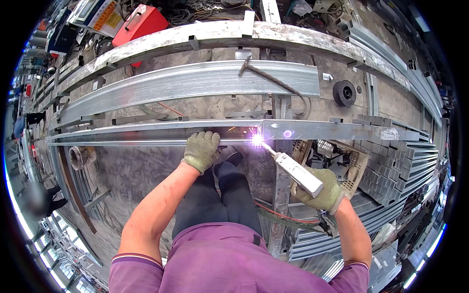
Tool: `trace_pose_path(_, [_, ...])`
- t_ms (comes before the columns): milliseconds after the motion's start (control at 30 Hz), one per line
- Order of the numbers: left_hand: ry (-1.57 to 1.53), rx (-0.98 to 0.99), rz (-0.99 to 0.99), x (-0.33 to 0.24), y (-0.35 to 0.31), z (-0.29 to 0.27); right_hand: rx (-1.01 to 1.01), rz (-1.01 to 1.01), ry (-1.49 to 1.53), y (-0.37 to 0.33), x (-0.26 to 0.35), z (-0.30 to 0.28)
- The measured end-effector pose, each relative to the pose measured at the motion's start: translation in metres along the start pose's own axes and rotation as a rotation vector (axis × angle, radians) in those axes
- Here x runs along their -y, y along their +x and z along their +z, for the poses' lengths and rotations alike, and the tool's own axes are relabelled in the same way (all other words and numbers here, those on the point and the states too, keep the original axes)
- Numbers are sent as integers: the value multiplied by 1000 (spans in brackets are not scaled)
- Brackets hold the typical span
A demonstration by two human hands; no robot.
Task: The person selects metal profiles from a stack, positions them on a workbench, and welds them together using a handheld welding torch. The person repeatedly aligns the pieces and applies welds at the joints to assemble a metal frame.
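A long metal channel (146, 133) lies crosswise in front of me, its open side showing a dark inner face. At its right end it meets a flat metal piece (337, 131). In a green-grey work glove, my left hand (202, 150) is closed over the channel's near edge, left of the joint. My right hand (320, 190), gloved alike, grips a white, boxy welding gun (299, 173). The gun's thin nozzle points up and left at the joint. A bright purple-white glow with sparks (257, 140) burns there and hides the contact point.
Beyond the channel lie a wide galvanized profile (195, 80), a hammer-like tool (268, 75) and a black spool (344, 93). A red box (139, 27) stands far left. Right of me are a crate (354, 166) and stacked metal tubes (391, 163). Another person (36, 200) is at far left.
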State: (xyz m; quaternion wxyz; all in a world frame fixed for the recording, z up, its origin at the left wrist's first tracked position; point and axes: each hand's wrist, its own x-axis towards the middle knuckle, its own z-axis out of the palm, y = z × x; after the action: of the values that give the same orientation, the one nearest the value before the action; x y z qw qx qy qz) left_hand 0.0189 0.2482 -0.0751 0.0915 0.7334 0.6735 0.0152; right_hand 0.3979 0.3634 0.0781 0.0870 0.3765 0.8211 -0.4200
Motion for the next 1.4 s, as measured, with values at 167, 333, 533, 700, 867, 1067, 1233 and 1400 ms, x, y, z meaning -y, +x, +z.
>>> trace_pose_path(167, [-8,-21,11,1,-2,3,-4,-12,-26,1,2,-1])
trace_pose_path(333, [24,-10,1,0,-1,3,1,-13,-42,1,6,-7])
trace_pose_path(533, [25,-24,-4,-1,-2,3,16,4,-57,-1,4,-6])
trace_pose_path(700, [24,-15,17,0,-1,0,-9,10,1,-4,1,-4])
trace_pose_path(867, [37,-24,5,0,-2,4,14,30,-9,-5,1,-5])
trace_pose_path(1067, [6,-11,-1,-3,0,-4,17,60,46,-8,6,-10])
trace_pose_path(1233, [-5,-17,-34,-3,-1,0,18,67,18,-11,5,-8])
trace_pose_path(1400, [-11,0,-22,-2,0,0,34,80,-9,-12,6,-8])
